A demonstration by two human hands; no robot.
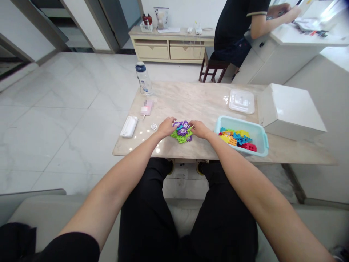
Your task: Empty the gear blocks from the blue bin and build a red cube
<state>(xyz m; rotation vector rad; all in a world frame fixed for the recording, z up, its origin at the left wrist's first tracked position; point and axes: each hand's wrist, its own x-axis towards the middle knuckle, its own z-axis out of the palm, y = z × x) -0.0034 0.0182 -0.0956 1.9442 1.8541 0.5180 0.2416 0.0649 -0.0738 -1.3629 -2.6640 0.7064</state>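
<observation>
Between my two hands on the marble-patterned table [188, 98] sits a build of interlocking plastic blocks [182, 133], purple above and lime green below, with white window pieces and a bit of blue. My left hand [166, 127] grips its left side, thumb and fingers curled in. From the other side, my right hand [199, 129] closes its fingertips on the right edge. Contact at the fingertips is small and partly hidden. One loose white window piece [154, 126] lies left of my left hand. A light blue bin [263, 140] of mixed coloured blocks [240, 138] stands to the right.
Left on the table are a water bottle [144, 80], a pink packet [147, 108] and a white tissue pack [129, 127]. A clear plastic lid [241, 101] and a large white box [294, 109] stand at the right. Beyond, a person [240, 29] sits at a white counter.
</observation>
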